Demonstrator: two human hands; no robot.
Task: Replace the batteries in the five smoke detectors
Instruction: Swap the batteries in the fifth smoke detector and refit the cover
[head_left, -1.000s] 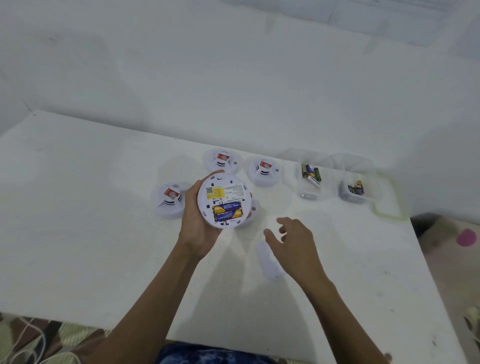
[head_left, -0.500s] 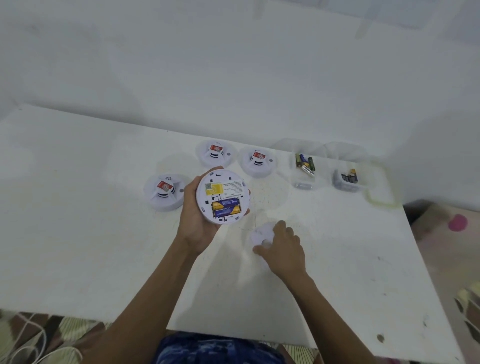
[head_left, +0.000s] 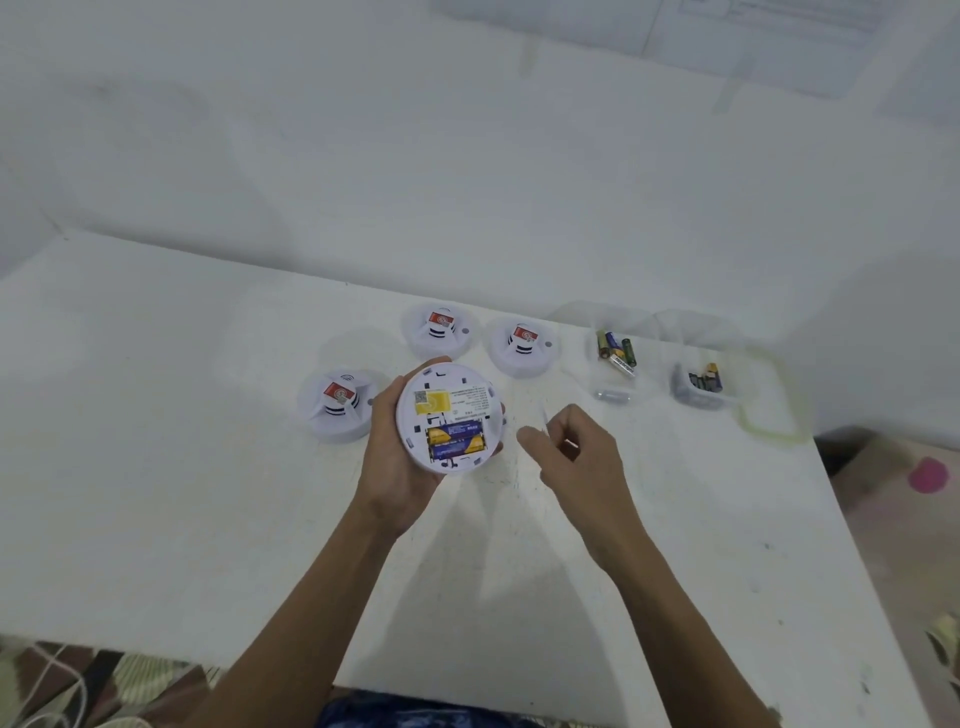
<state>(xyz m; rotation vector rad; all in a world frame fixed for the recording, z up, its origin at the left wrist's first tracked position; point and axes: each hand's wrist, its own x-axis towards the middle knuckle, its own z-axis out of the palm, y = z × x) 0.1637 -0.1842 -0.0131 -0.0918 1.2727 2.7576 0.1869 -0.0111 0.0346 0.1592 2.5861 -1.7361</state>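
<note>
My left hand (head_left: 392, 462) grips a round white smoke detector (head_left: 457, 376) above the table, back side up. Two blue and yellow batteries (head_left: 457, 440) lie in its uncovered compartment, below a yellow label. Just right of it my right hand (head_left: 584, 465) is raised with curled fingers round a thin white cover (head_left: 544, 415), which the fingers mostly hide. Three more white detectors with red stickers stand face up on the table: one at the left (head_left: 340, 408), two further back (head_left: 440, 331) (head_left: 523, 345).
A clear container (head_left: 597, 376) with several loose batteries (head_left: 615, 352) stands at the back right. Beside it is a second container (head_left: 701, 397) of batteries and a lid with a yellowish rim (head_left: 774, 431). The white table (head_left: 156, 441) ends at a wall behind.
My right hand went down onto the white cover lying on the table, took it up, and now hovers beside the held detector. The left hand kept its hold.
</note>
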